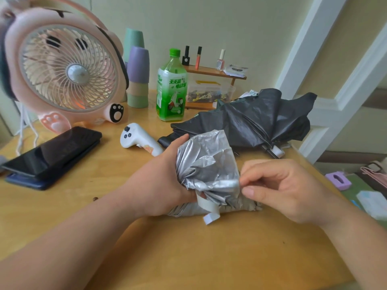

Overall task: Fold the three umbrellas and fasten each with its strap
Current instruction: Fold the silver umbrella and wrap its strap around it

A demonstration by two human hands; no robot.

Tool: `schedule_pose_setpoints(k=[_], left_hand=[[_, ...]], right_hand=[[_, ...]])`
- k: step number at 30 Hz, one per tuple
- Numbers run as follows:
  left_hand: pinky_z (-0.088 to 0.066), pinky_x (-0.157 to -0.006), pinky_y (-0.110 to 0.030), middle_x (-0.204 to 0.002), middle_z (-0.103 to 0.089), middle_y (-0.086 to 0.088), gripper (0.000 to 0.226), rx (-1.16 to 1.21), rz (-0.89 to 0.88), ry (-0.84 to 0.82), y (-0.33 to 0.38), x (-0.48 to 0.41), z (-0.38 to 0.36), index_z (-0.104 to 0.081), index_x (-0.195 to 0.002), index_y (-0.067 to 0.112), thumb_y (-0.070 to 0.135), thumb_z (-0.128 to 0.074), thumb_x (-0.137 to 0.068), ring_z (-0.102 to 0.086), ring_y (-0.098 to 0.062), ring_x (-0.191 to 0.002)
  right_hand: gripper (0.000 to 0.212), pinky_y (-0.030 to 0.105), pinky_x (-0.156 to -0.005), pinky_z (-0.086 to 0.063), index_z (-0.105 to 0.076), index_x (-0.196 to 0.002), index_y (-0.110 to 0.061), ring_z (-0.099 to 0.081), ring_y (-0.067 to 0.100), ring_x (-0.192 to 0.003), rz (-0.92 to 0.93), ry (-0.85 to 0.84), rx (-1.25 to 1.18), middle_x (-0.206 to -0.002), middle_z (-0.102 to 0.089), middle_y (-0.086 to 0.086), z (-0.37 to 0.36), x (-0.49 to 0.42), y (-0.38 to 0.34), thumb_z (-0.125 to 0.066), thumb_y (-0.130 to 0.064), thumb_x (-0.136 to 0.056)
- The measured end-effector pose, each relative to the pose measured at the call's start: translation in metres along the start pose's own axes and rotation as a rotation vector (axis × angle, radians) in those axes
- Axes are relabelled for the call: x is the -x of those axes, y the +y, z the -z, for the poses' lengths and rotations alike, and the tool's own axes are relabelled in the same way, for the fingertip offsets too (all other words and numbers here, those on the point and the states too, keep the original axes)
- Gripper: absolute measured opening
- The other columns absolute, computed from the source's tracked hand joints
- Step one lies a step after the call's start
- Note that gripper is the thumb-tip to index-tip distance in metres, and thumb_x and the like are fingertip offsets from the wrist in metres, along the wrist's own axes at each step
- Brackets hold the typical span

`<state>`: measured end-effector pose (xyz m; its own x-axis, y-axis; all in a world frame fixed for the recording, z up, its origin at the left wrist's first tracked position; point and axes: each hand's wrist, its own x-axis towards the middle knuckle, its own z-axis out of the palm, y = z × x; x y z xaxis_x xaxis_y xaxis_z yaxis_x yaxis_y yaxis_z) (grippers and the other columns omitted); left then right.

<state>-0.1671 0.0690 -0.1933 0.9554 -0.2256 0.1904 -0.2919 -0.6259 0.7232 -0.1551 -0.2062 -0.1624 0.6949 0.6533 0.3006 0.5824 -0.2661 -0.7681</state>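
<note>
Green and upright, the drink bottle (pixel 171 86) at the back of the wooden table (pixel 146 248) serves as the marker. Straight in front of it, nearer the camera, the left hand (pixel 165 178) wraps its fingers round the left side of the silver umbrella (pixel 206 162) and holds the bundle gathered. The canopy is collapsed but crumpled, its pleats not yet wound flat. Its white strap (pixel 209 210) hangs loose below the bundle, the tab end free, so this one is partly folded and not fastened. Behind that bundle, just right of the bottle, the black umbrella (pixel 251 120) lies collapsed with its canopy slack and spread; nothing is wrapped round it, so it looks unstarted. In front of the bottle and well to its right, the right hand (pixel 289 191) pinches a silver fold between thumb and forefinger at the bundle's right edge. Far right of the bottle, beyond the table, something pink (pixel 374 174) shows; I cannot tell whether it is the third umbrella. By my judgement, no umbrella is finished.
</note>
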Motion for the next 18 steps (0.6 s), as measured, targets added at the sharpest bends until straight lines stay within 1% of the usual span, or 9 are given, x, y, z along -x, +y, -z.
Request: schedule_pose_setpoints(k=[2, 5, 6, 8, 10, 12, 14, 16, 18], left_hand=[[-0.046, -0.102, -0.026, -0.131, -0.059, 0.028, 0.122, -0.010, 0.009, 0.006, 0.000, 0.000, -0.001, -0.013, -0.156, 0.048, 0.052, -0.088, -0.059, -0.057, 0.001, -0.121], [-0.044, -0.097, -0.020, -0.130, -0.059, 0.030, 0.121, -0.019, 0.008, 0.011, 0.001, 0.000, -0.001, -0.015, -0.155, 0.049, 0.051, -0.089, -0.060, -0.057, 0.004, -0.119], [-0.043, -0.095, -0.018, -0.129, -0.059, 0.031, 0.119, -0.022, 0.003, 0.013, 0.001, 0.000, -0.001, -0.016, -0.155, 0.050, 0.050, -0.089, -0.061, -0.056, 0.005, -0.118], [-0.044, -0.095, -0.018, -0.126, -0.060, 0.033, 0.115, -0.021, -0.010, 0.010, 0.002, 0.000, 0.000, -0.019, -0.153, 0.051, 0.047, -0.090, -0.063, -0.056, 0.008, -0.116], [-0.044, -0.094, -0.013, -0.121, -0.060, 0.037, 0.111, -0.015, -0.020, 0.013, 0.002, 0.000, 0.000, -0.023, -0.150, 0.053, 0.046, -0.092, -0.063, -0.056, 0.014, -0.112], [-0.042, -0.088, -0.007, -0.118, -0.060, 0.039, 0.108, -0.012, -0.019, 0.017, 0.003, 0.000, 0.000, -0.024, -0.148, 0.055, 0.046, -0.090, -0.063, -0.056, 0.017, -0.110], [-0.043, -0.089, -0.008, -0.118, -0.060, 0.039, 0.107, -0.007, -0.023, 0.016, 0.002, 0.000, -0.001, -0.025, -0.147, 0.055, 0.046, -0.089, -0.063, -0.056, 0.017, -0.110], [-0.046, -0.094, -0.015, -0.120, -0.060, 0.038, 0.106, 0.008, -0.032, 0.013, 0.003, -0.001, -0.001, -0.028, -0.147, 0.054, 0.045, -0.091, -0.062, -0.056, 0.015, -0.111], [-0.048, -0.098, -0.022, -0.123, -0.061, 0.035, 0.108, 0.017, -0.032, 0.009, 0.002, -0.001, -0.001, -0.028, -0.149, 0.052, 0.046, -0.091, -0.062, -0.057, 0.011, -0.114]], right_hand=[[0.012, 0.035, -0.063, -0.049, -0.077, -0.096, -0.016, -0.055, 0.019, -0.069, 0.061, 0.051, 0.196, -0.082, -0.062, -0.006, 0.005, -0.004, 0.000, -0.073, -0.021, -0.086], [0.010, 0.017, -0.066, -0.042, -0.078, -0.092, -0.013, -0.052, 0.011, -0.072, 0.167, 0.091, 0.419, -0.084, -0.059, -0.008, 0.007, -0.012, 0.000, -0.078, -0.011, -0.082], [0.009, 0.014, -0.067, -0.040, -0.077, -0.090, -0.011, -0.052, 0.010, -0.072, 0.193, 0.094, 0.456, -0.085, -0.059, -0.006, 0.006, -0.015, 0.002, -0.077, -0.007, -0.081], [0.008, 0.019, -0.067, -0.042, -0.076, -0.087, -0.009, -0.052, 0.012, -0.073, 0.238, 0.098, 0.490, -0.086, -0.058, -0.002, 0.003, -0.020, 0.006, -0.075, -0.002, -0.081], [0.009, 0.022, -0.067, -0.041, -0.072, -0.085, -0.006, -0.051, 0.013, -0.073, 0.282, 0.131, 0.508, -0.088, -0.057, -0.001, 0.000, -0.024, 0.011, -0.076, -0.001, -0.079], [0.024, 0.022, -0.069, -0.039, -0.061, -0.085, -0.004, -0.046, 0.015, -0.075, 0.317, 0.209, 0.517, -0.090, -0.054, 0.003, 0.000, -0.028, 0.013, -0.083, -0.010, -0.076], [0.050, 0.025, -0.073, -0.040, -0.056, -0.092, -0.002, -0.047, 0.022, -0.078, 0.347, 0.267, 0.522, -0.094, -0.054, 0.009, -0.001, -0.034, 0.013, -0.090, -0.033, -0.073], [0.071, 0.027, -0.083, -0.043, -0.056, -0.112, 0.000, -0.054, 0.025, -0.089, 0.383, 0.254, 0.596, -0.107, -0.057, 0.013, -0.004, -0.042, 0.008, -0.092, -0.046, -0.070], [0.080, 0.038, -0.095, -0.048, -0.053, -0.130, -0.003, -0.057, 0.026, -0.110, 0.418, 0.186, 0.681, -0.123, -0.056, 0.014, -0.006, -0.050, 0.002, -0.090, -0.046, -0.075]])
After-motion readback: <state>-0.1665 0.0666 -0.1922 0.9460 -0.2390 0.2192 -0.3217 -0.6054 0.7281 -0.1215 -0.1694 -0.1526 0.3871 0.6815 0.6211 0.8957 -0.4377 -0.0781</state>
